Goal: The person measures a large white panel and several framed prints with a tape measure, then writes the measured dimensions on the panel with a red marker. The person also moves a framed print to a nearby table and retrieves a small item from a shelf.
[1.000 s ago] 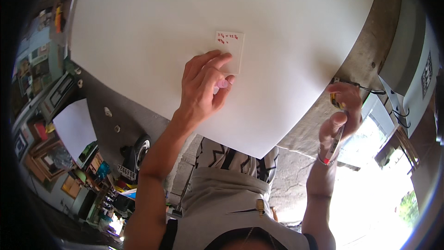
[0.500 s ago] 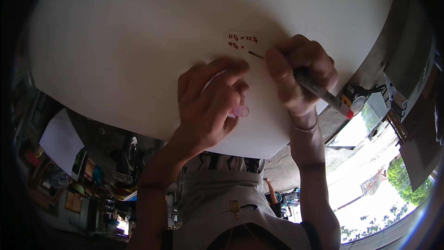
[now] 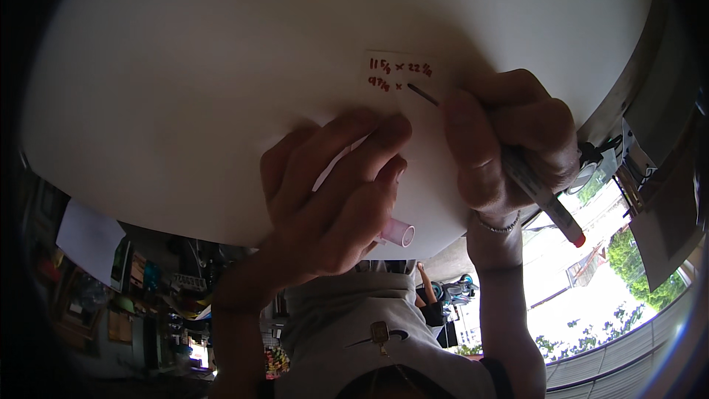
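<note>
My right hand (image 3: 509, 140) grips a grey marker (image 3: 547, 204) with a red end. Its dark, thin tip points at a small white slip of paper (image 3: 402, 56) bearing red handwriting in two lines. My left hand (image 3: 332, 188) is curled next to the slip, fingertips near its lower edge. A translucent pink cap (image 3: 399, 233) juts out from under the curled fingers of that hand. Beneath both hands spreads a large white sheet-like surface (image 3: 185, 103). The lower part of the slip is in shadow and partly hidden by my left fingers.
Past my right wrist, a round object with a black cord (image 3: 587, 170) sits at the surface's edge. A white sheet (image 3: 87, 240) shows at lower left, before cluttered shelves. Bright daylight and a green bush (image 3: 639, 273) lie to the right. Another person's leg (image 3: 426, 284) shows below.
The view has come closer to the surface, so both hands and the slip look larger. The marker's tip has shifted slightly right and down in view. Both hands keep their holds.
</note>
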A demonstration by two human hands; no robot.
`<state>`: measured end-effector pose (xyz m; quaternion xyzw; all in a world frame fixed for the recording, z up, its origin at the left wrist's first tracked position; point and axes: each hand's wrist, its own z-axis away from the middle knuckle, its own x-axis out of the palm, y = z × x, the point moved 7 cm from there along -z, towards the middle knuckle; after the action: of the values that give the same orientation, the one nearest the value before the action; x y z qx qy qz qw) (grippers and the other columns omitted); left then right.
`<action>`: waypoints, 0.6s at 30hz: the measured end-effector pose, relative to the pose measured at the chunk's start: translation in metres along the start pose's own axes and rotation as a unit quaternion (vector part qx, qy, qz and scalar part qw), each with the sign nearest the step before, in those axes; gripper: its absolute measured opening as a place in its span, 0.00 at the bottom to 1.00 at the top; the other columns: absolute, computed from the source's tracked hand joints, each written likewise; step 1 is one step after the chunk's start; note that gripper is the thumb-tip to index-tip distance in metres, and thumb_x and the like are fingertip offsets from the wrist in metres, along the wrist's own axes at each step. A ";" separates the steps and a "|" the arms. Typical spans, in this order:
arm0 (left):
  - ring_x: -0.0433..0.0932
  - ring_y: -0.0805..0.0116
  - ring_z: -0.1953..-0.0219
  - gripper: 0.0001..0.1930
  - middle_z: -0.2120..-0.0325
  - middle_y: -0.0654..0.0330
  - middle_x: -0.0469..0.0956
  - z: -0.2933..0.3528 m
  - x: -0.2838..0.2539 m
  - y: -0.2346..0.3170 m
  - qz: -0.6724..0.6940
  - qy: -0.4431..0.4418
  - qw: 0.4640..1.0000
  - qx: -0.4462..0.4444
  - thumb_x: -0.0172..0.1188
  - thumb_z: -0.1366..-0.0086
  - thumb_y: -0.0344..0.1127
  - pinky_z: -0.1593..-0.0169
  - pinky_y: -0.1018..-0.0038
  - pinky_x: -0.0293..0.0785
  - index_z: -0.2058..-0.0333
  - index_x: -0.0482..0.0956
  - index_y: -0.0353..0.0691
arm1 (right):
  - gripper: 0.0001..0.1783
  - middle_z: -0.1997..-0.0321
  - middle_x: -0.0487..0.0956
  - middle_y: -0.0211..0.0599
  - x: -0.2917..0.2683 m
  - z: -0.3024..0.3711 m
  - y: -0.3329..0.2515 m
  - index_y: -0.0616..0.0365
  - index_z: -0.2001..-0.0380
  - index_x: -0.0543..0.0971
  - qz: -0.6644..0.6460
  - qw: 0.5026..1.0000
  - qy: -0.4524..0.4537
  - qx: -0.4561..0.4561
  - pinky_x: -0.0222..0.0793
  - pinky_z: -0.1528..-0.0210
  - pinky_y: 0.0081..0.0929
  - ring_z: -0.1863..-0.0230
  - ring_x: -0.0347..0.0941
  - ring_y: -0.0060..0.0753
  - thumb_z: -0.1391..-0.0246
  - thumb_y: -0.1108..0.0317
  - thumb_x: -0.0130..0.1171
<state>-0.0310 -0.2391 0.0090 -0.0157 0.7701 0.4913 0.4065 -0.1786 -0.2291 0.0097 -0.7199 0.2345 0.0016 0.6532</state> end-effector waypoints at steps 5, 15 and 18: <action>0.77 0.53 0.57 0.21 0.59 0.54 0.81 -0.001 0.003 0.003 -0.014 -0.063 0.998 -0.012 0.67 0.48 0.23 0.55 0.62 0.70 0.75 0.57 0.45 | 0.11 0.76 0.76 0.43 0.000 0.001 0.000 0.58 0.76 0.69 0.011 1.000 0.001 -0.011 0.63 0.74 0.19 0.79 0.67 0.22 0.54 0.82 0.61; 0.77 0.53 0.56 0.20 0.59 0.55 0.81 -0.001 0.001 0.004 -0.018 -0.064 0.998 -0.020 0.66 0.48 0.24 0.54 0.63 0.70 0.74 0.58 0.44 | 0.13 0.77 0.76 0.42 -0.001 -0.001 -0.002 0.58 0.77 0.68 0.004 1.000 0.007 -0.010 0.63 0.74 0.19 0.79 0.67 0.21 0.54 0.84 0.61; 0.76 0.53 0.56 0.20 0.59 0.55 0.81 -0.001 0.001 0.003 -0.017 -0.071 0.997 -0.021 0.67 0.48 0.24 0.54 0.64 0.70 0.74 0.58 0.44 | 0.13 0.77 0.76 0.43 0.000 0.000 -0.001 0.58 0.76 0.68 0.000 1.000 0.003 -0.014 0.63 0.75 0.19 0.79 0.67 0.21 0.55 0.84 0.61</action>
<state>-0.0341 -0.2381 0.0105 -0.0022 0.7288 0.5002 0.4676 -0.1788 -0.2289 0.0104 -0.7289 0.2365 0.0021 0.6425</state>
